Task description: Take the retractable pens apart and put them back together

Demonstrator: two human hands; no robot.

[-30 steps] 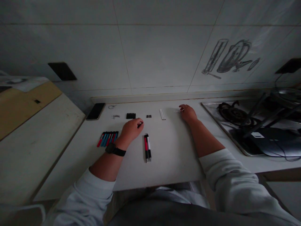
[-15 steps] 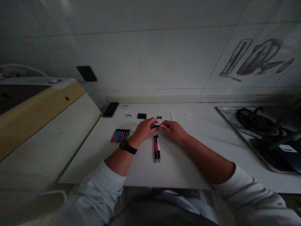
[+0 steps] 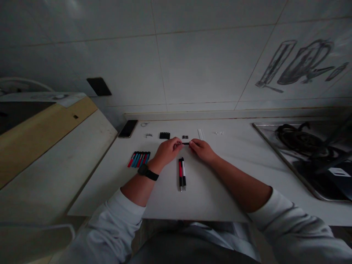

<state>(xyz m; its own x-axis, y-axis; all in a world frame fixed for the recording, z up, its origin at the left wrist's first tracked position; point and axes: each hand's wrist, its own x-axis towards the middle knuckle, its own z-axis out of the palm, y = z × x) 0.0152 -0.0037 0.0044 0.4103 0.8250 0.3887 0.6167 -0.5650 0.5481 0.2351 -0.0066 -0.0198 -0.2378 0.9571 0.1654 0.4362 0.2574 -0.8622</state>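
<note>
Between the fingertips of my left hand (image 3: 168, 149) and my right hand (image 3: 203, 149) is a short, thin black pen part (image 3: 186, 143), pinched at both ends. Just below lie two pens side by side, a red and black pen (image 3: 180, 174) and a white and black pen (image 3: 184, 172). To the left of my left hand is a row of red, blue and white pen barrels (image 3: 139, 160) with black ends. Behind my hands sit black ribbed grips (image 3: 164, 135), small dark pieces (image 3: 185, 136) and thin white tubes (image 3: 201, 134).
Small springs (image 3: 148, 135) and a thin ring (image 3: 144, 124) lie at the back left, beside a dark phone (image 3: 128, 128). Small white parts (image 3: 219, 133) are at the back right. A gas stove (image 3: 295, 141) is set into the counter (image 3: 236, 165) on the right.
My hands have shifted slightly, and the black part now lies level between both sets of fingertips. The view has moved a little; the laid-out parts stay put.
</note>
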